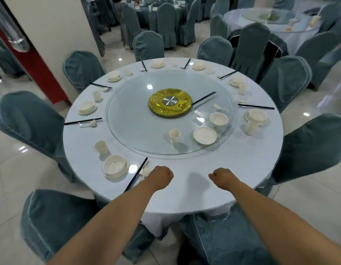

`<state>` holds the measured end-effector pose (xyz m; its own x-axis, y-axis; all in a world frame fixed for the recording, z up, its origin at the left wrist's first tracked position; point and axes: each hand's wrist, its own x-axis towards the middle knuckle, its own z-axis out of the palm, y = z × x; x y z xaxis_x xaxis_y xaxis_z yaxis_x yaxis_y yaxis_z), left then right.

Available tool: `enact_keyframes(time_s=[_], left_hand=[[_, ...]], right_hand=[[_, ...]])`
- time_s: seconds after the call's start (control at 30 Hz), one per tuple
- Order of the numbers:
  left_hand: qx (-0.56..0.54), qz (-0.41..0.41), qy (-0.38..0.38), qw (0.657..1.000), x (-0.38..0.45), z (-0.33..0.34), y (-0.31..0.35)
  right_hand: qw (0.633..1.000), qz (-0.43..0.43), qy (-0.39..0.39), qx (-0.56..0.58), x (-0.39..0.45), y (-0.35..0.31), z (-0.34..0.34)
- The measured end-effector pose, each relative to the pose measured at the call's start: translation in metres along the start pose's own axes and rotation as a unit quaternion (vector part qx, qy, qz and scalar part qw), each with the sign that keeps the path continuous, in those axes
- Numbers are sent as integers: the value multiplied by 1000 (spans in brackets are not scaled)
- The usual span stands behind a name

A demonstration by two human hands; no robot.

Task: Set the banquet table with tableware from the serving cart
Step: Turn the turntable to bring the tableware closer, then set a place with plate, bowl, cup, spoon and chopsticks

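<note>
Both hands were curled into loose fists, holding nothing. The left hand (pixel 162 175) and right hand (pixel 221 176) hovered over the near edge of the banquet table (pixel 185 188), fingers tucked under so I couldn't see the tips, with a bare patch of tablecloth between them.

Just left of the left knuckles lay a pair of black chopsticks (pixel 136 174) with a small white spoon (pixel 145 171) beside them, close to the hand; I couldn't tell if they touched. Further left sat a bowl on a plate (pixel 115 166), and beyond that a cup (pixel 101 147).

Straight ahead of the fingers was the glass turntable (pixel 137 131), and that's where the loose stuff was: a cup (pixel 174 135) ahead of the left hand, a plate (pixel 205 135) and a bowl (pixel 218 119) ahead of the right one, then a spoon (pixel 220 107) and another pair of chopsticks (pixel 204 97) running out from the gold centre disc (pixel 169 103).

Out past all that, settings ringed the far rim, with blue-covered chairs (pixel 307 146) all round.
</note>
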<state>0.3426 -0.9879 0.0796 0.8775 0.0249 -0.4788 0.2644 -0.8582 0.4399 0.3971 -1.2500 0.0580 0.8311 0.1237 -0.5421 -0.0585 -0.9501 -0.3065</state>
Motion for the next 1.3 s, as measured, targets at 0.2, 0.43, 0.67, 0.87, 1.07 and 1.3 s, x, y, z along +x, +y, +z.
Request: enact_keyframes(time_s=[0.2, 0.43, 0.67, 0.87, 1.07, 1.3], left_hand=[[27, 14, -11, 999, 97, -9, 25], [50, 5, -20, 999, 189, 3, 38], [117, 44, -85, 989, 247, 26, 43], [183, 23, -57, 981, 260, 29, 46], [253, 75, -68, 962, 265, 22, 64], [307, 94, -95, 942, 268, 22, 71]], right_hand=[[993, 58, 28, 99, 99, 14, -37], [936, 144, 35, 318, 213, 21, -47], [879, 227, 62, 415, 274, 19, -31], [897, 230, 86, 368, 281, 20, -21], [892, 247, 103, 365, 245, 45, -22], [843, 329, 140, 402, 187, 96, -10]])
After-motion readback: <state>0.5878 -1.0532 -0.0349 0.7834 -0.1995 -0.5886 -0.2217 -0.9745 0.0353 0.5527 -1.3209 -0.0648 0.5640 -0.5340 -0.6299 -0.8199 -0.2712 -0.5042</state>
